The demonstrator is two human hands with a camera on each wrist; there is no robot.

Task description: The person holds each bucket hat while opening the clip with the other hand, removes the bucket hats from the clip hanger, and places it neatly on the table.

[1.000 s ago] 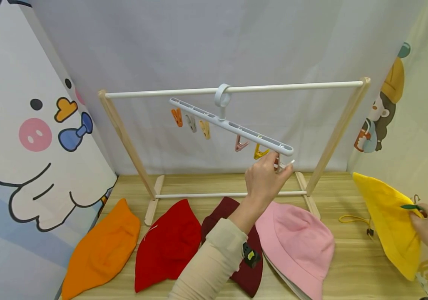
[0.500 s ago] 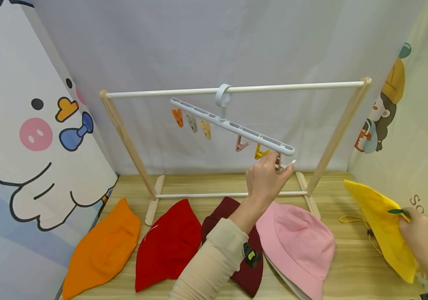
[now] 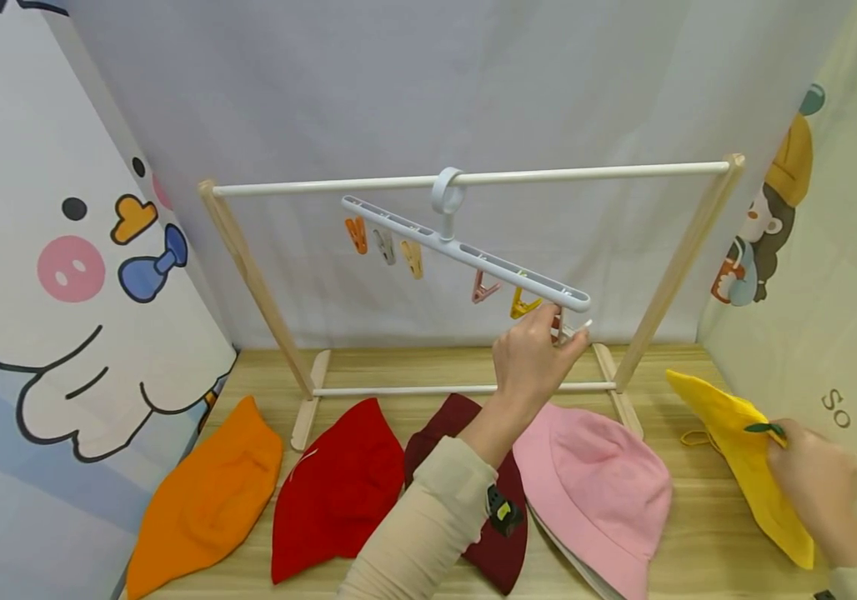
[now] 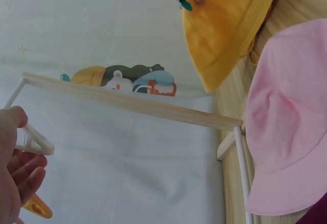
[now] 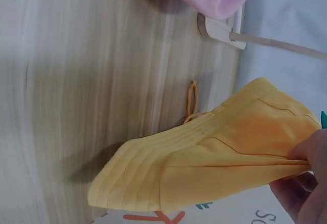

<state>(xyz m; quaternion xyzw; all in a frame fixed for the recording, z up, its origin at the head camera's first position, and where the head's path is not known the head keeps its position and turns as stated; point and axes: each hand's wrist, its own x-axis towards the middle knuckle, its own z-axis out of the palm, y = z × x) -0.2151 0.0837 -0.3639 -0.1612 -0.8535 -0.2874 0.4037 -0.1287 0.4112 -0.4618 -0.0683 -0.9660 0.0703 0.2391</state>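
My left hand pinches a white clothespin hanging under the right end of a pale hanger bar. In the left wrist view, the thumb is on one side of it and the fingers lie below. My right hand grips a yellow bucket hat by its crown, next to a small green leaf. The hat hangs tilted above the table at the right, its brim toward the table in the right wrist view. A yellow cord loop dangles from it.
The hanger hooks over the white rod of a wooden rack. Several other coloured clothespins hang along it. Orange, red, maroon and pink hats lie in a row on the table, partly behind my left sleeve.
My right hand has moved left with the yellow hat, bringing it nearer the pink hat. My left hand stays at the white clothespin.
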